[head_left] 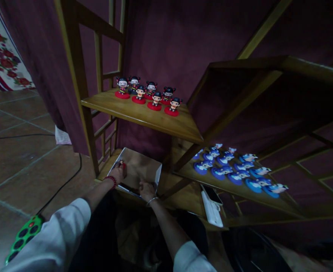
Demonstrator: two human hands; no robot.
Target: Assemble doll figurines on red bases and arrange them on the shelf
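Note:
My left hand [117,173], with a red bead bracelet at the wrist, is closed on a small red and dark figurine [121,163] at the left side of an open white box [157,174]. The box lies on the lower wooden shelf [183,195] and has a brown inside. My right hand [146,190], with a thin bracelet, reaches into the box near its front right corner. Its fingers look bent, and whatever they may hold is too small and dim to make out.
Several figurines on red bases [154,105] stand on the upper left shelf [143,115]. Several blue figurines [222,172] fill the right shelf. Below them lie a dark phone [212,194] and a white object [211,213]. A green object [23,236] is at lower left.

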